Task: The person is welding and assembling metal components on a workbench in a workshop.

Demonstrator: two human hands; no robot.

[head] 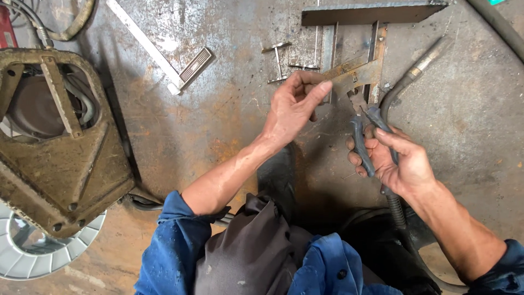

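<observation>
My left hand [295, 106] pinches the near end of a flat rusty metal piece [357, 72] held above the steel work surface. My right hand [396, 158] is closed on the blue-grey handles of a pair of pliers [364, 128]. The jaws of the pliers reach up to the lower edge of that same metal piece. Under my right hand a welding torch with its hose [406, 82] lies on the plate. My knees, in dark trousers and blue sleeves, fill the lower middle.
A rusty motor housing [60, 164] with a white fan guard [33, 257] sits at the left. A steel square [158, 54] lies at top centre. Small bent rods [279, 63] and a dark steel bar with uprights [371, 13] lie behind my hands.
</observation>
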